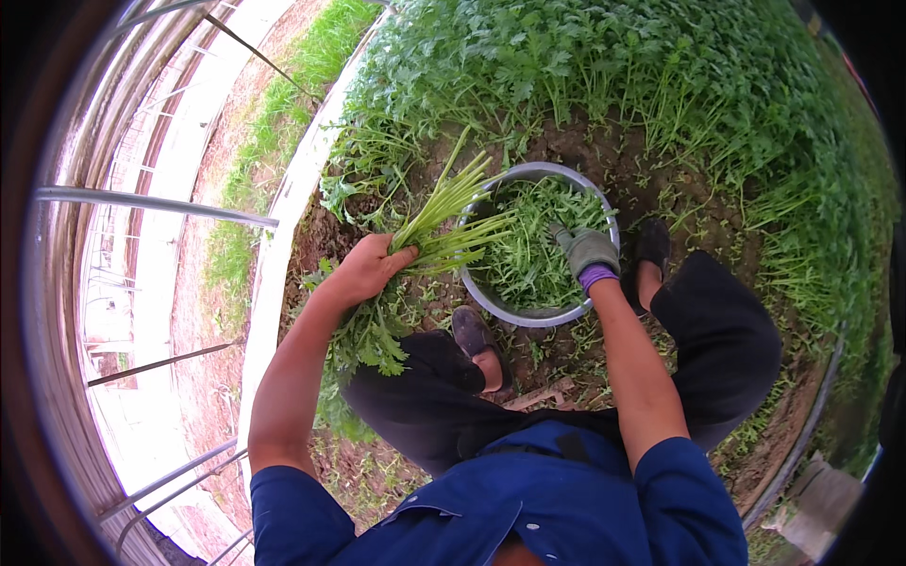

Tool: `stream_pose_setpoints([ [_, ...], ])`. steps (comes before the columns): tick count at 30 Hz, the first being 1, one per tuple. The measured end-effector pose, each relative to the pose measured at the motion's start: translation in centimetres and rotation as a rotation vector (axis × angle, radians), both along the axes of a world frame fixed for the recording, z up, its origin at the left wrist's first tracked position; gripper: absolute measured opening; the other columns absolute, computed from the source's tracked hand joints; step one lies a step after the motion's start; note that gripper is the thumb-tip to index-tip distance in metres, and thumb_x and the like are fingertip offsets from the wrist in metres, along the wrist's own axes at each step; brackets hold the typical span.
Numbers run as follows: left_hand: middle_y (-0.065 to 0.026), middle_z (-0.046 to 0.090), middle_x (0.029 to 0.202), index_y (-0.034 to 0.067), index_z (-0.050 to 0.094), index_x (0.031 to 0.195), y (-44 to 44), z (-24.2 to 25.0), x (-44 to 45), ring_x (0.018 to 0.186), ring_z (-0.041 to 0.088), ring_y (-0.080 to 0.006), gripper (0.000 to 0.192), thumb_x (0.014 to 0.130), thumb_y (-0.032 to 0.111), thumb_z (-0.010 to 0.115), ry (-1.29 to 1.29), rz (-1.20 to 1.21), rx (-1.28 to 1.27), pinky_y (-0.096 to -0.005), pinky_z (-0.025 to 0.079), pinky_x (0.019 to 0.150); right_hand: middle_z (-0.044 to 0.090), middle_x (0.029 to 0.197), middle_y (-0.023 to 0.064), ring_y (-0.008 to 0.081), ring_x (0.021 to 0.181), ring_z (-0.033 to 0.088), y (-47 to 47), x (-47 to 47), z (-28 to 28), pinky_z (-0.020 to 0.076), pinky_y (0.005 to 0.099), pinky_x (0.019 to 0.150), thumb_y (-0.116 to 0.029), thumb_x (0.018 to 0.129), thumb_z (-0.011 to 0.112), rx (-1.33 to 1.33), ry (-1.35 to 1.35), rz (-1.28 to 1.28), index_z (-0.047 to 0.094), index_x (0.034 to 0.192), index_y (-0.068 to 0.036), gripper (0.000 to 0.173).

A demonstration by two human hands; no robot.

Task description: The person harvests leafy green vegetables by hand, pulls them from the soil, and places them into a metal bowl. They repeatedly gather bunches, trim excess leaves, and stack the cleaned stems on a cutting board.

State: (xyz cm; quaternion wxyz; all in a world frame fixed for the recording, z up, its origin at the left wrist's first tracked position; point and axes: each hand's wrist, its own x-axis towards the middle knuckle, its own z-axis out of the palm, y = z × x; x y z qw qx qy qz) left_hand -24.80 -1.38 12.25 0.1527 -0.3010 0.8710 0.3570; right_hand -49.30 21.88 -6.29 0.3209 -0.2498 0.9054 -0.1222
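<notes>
My bare left hand (369, 267) is closed around a bunch of leafy greens (453, 205). The pale cut stems fan out towards the basin, and the lobed leaves hang below my wrist, beside my knee. My right hand (589, 249) wears a grey-green glove with a purple cuff. It is over the round metal basin (541, 322), among the loose cut greens (527, 265) inside. Its fingertips point down into the leaves, so whether they grip anything is hidden. Some stem ends from the bunch overlap the basin's left rim.
A dense stand of growing greens (566, 56) rises beyond the basin and curves round to the right. Trimmings litter the brown soil (566, 145). My dark shoes (476, 332) flank the basin. Along the left run a pale plastic edge (283, 240) and metal greenhouse tubes (156, 204).
</notes>
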Motion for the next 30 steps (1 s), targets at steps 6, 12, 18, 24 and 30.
stream_pose_setpoints([
  [6, -0.0225, 0.060, 0.072, -0.004, 0.064, 0.091, 0.1, -0.2, -0.7, 0.072, 0.062, -0.0383, 0.040, 0.095, 0.035, 0.062, -0.079, -0.046, -0.068, -0.0469, 0.047, 0.071, 0.067, 0.079, 0.0183, 0.0325, 0.078, 0.068, -0.1, 2.0, 9.2, 0.0493, 0.0439, 0.067, -0.059, 0.091, 0.061, -0.508, -0.025, 0.122, 0.074, 0.088, -0.009, 0.052],
  [12, -0.0196, 0.063, 0.078, -0.006, 0.063, 0.102, 1.9, 1.4, -1.2, 0.071, 0.057, -0.0237, 0.029, 0.095, 0.023, 0.062, -0.066, -0.198, -0.097, -0.0394, 0.048, 0.072, 0.072, 0.096, 0.0176, 0.0346, 0.092, 0.069, -4.9, 0.8, 7.7, 0.0524, 0.0455, 0.082, -0.070, 0.091, 0.048, -0.336, 0.101, 0.358, 0.075, 0.104, -0.012, 0.065],
  [18, -0.0159, 0.057, 0.068, -0.005, 0.065, 0.099, 0.5, 2.5, 0.5, 0.064, 0.052, -0.0209, 0.029, 0.094, 0.023, 0.063, 0.050, -0.022, 0.092, -0.0389, 0.047, 0.066, 0.071, 0.104, 0.0196, 0.0379, 0.101, 0.067, 0.4, -2.2, 0.8, 0.0503, 0.0465, 0.089, -0.074, 0.091, 0.041, -0.141, 0.122, -0.039, 0.074, 0.110, -0.012, 0.073],
  [24, -0.0074, 0.054, 0.065, -0.007, 0.064, 0.093, -0.6, 1.2, 0.3, 0.063, 0.047, -0.0130, 0.031, 0.095, 0.023, 0.065, 0.081, 0.036, 0.044, -0.0361, 0.043, 0.060, 0.064, 0.072, 0.0162, 0.0347, 0.071, 0.063, 1.3, 0.8, 5.1, 0.0480, 0.0432, 0.069, -0.067, 0.089, 0.057, -0.429, 0.018, -0.092, 0.072, 0.088, -0.006, 0.063],
  [30, 0.0033, 0.056, 0.073, -0.002, 0.068, 0.099, 0.7, 2.6, -0.6, 0.067, 0.049, -0.0074, 0.032, 0.097, 0.029, 0.066, 0.066, 0.250, 0.244, -0.0292, 0.041, 0.060, 0.063, 0.070, 0.0141, 0.0345, 0.069, 0.063, -0.8, 6.0, 8.5, 0.0488, 0.0448, 0.068, -0.067, 0.089, 0.056, -0.888, 0.140, 0.376, 0.072, 0.084, -0.007, 0.062],
])
